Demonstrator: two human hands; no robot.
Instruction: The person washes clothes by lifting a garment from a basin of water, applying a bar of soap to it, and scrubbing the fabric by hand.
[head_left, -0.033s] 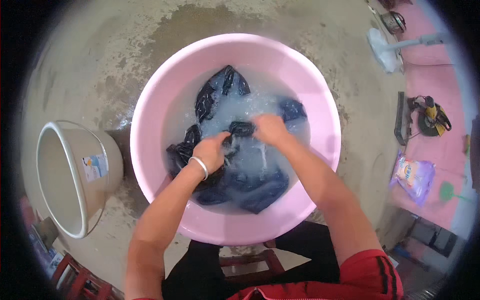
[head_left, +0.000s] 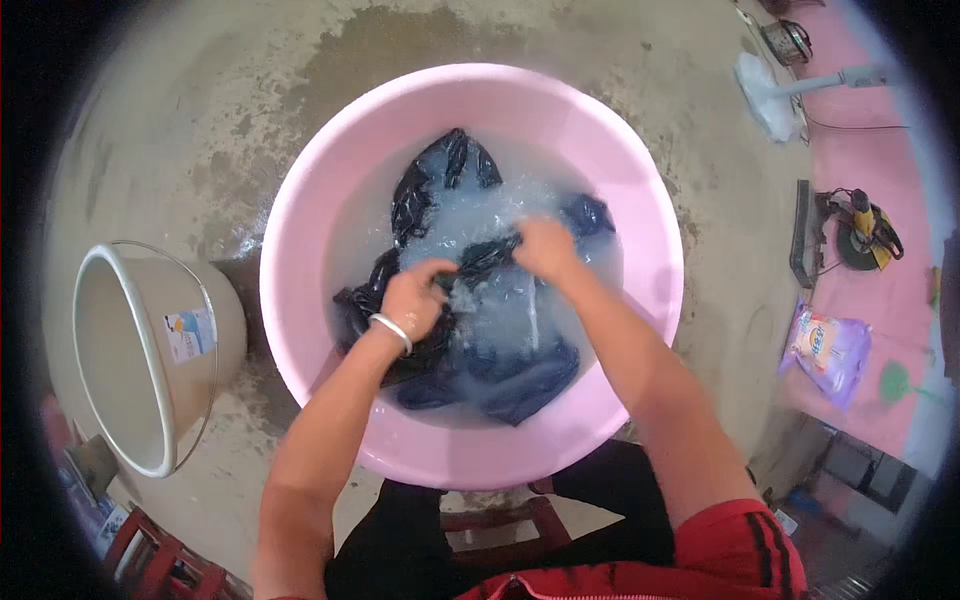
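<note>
Dark garment (head_left: 500,350) in pink basin (head_left: 300,250), bunched between gripping left hand (head_left: 415,298) and right hand (head_left: 545,248).

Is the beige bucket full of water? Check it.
No, the beige bucket lies tipped beside the pink basin, its inside bare and dry.

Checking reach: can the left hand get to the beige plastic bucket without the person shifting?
Probably yes: the beige plastic bucket stands on the floor just left of the pink plastic basin, nothing between; left hand now grips dark wet cloth.

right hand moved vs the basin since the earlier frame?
No. The right hand sits at the same spot against the pink basin rim, gripping the dark garment.
</note>
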